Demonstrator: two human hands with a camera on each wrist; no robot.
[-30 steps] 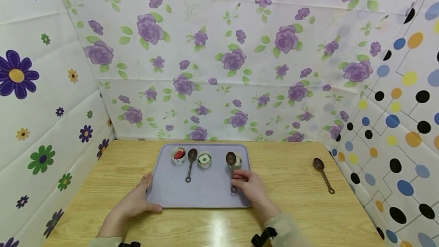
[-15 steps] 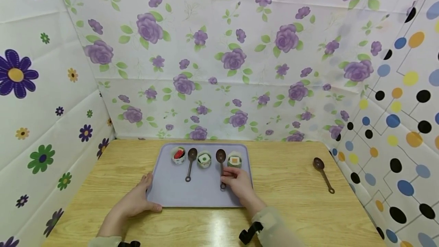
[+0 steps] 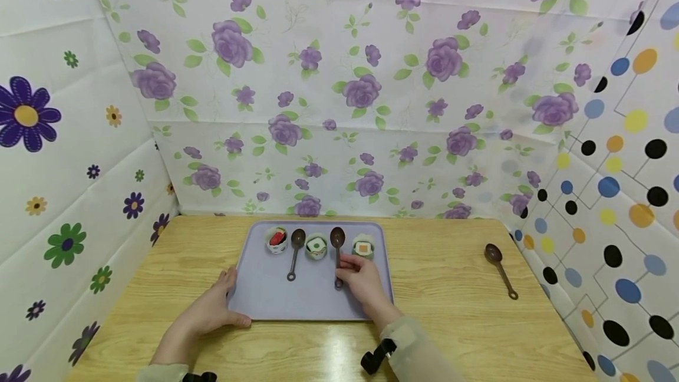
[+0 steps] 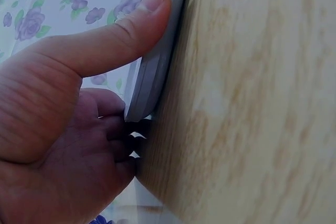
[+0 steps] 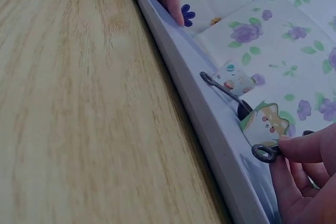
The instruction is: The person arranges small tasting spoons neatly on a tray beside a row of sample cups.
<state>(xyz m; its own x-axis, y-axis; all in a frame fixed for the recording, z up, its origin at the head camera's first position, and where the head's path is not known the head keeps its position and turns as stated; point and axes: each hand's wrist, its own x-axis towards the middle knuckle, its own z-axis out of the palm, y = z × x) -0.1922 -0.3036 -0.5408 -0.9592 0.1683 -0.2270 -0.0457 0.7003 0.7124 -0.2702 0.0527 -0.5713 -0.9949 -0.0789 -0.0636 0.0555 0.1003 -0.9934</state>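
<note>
My right hand [image 3: 362, 280] pinches the handle of a brown spoon [image 3: 337, 237] between thumb and fingers, bowl pointing away. It is over the lilac tray [image 3: 292, 306], between the middle cup [image 3: 316, 247] and the right cup [image 3: 363, 247]; whether the bowl touches the tray I cannot tell. The looped handle end [image 5: 266, 153] shows in the right wrist view. My left hand [image 3: 212, 308] holds the tray's front left corner, thumb [image 4: 115, 40] along the front rim and fingers round the left side. A second spoon [image 3: 294, 255] lies between the left cup [image 3: 277, 241] and the middle one.
A third brown spoon [image 3: 498, 271] lies on the wooden table [image 3: 451, 276] to the right of the tray. Each cup has small food-like pieces in it. Patterned cloth walls [image 3: 339, 93] stand behind and at both sides.
My right hand has moved left with the spoon, from in front of the right cup to the gap beside the middle cup. The left hand and the tray stay put.
</note>
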